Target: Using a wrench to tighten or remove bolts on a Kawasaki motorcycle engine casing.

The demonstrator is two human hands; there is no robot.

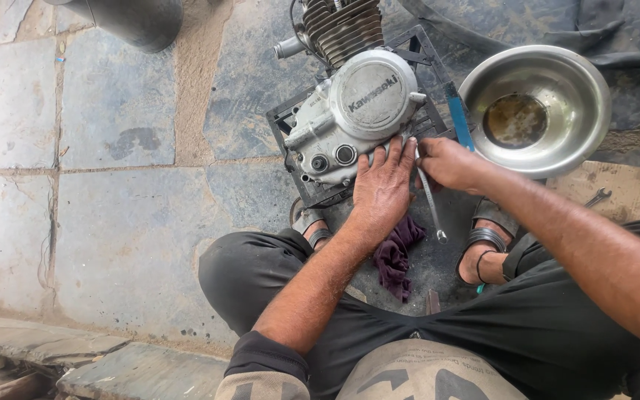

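A grey motorcycle engine (350,111) with a round side cover sits on a black metal frame (290,122) on the stone floor, between my feet. Flat against the lower edge of the engine cover lies my left hand (383,185), fingers spread. My right hand (446,163) grips the upper end of a long metal spanner (431,204), whose head meets the engine at its lower right edge. The spanner's free end hangs down toward a dark purple rag (398,252) on the ground.
A steel bowl (557,155) with brown oily liquid stands right of the engine. A blue-handled tool (458,122) lies between bowl and engine. Another spanner (598,197) lies at the right. A dark cylinder (135,22) stands top left.
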